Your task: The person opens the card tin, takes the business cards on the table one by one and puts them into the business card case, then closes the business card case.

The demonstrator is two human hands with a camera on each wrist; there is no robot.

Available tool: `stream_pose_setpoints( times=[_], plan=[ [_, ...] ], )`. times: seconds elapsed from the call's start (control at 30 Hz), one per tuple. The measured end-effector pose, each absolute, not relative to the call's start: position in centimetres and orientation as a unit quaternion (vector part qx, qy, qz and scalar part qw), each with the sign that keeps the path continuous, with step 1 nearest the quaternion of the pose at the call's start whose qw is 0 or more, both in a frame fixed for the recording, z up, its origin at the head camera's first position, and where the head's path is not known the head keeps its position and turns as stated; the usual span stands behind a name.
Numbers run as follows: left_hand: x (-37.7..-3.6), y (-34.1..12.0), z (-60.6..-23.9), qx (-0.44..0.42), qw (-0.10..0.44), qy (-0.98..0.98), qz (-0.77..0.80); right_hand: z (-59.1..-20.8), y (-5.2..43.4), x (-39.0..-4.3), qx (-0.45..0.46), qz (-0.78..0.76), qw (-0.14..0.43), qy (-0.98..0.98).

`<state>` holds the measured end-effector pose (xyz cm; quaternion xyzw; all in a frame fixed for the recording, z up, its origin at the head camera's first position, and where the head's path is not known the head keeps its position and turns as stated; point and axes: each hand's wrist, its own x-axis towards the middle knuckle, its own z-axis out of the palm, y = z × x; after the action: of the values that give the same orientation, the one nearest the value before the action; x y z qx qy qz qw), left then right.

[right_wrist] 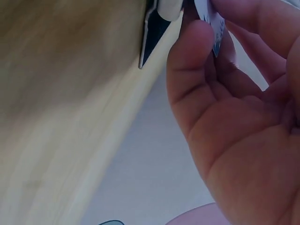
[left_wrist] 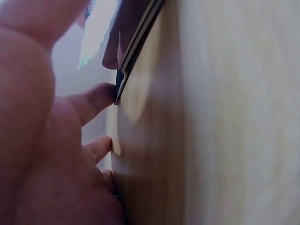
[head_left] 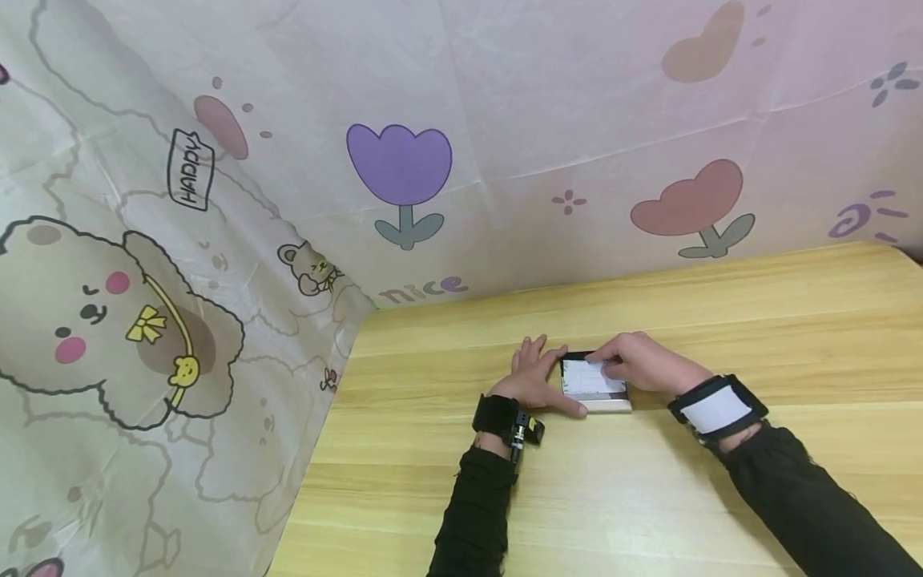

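On the wooden table lies a small flat case (head_left: 606, 406), dark at the back with a pale, shiny front edge. A white card (head_left: 582, 377) with a printed border lies over it. My left hand (head_left: 530, 383) is spread at the case's left side, its thumb near the front corner and its index finger touching the back corner. From the right, my right hand (head_left: 644, 365) pinches the card between thumb and fingers. Close up in the right wrist view, the card's patterned corner (right_wrist: 216, 35) shows between the fingers, beside the dark edge of the case (right_wrist: 152, 40).
The light wooden table (head_left: 404, 449) runs up to a printed cloth (head_left: 505, 104) hanging behind it and along the left. Both wrists wear black bands, the right wristband (head_left: 717, 409) with a white patch.
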<state>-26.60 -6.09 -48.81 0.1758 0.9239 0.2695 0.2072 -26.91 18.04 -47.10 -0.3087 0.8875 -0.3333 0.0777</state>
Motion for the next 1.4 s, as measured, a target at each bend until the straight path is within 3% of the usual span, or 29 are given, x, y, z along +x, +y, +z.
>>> stream_pose_setpoints(
  times=[0.5, 0.93, 1.4],
  plan=[
    [-26.37, -5.95, -48.83, 0.165, 0.208, 0.923, 0.279, -47.18, 18.33, -26.83, -0.312, -0.336, 0.086, 0.885],
    [-26.66, -6.05, -49.10, 0.165, 0.208, 0.924, 0.274, -47.45, 18.45, -26.79, -0.273, -0.359, 0.047, 0.891],
    [-26.63, -5.98, -48.78, 0.169, 0.212, 0.920, 0.282, -47.56, 18.63, -26.95, -0.307, -0.356, 0.061, 0.881]
  ],
)
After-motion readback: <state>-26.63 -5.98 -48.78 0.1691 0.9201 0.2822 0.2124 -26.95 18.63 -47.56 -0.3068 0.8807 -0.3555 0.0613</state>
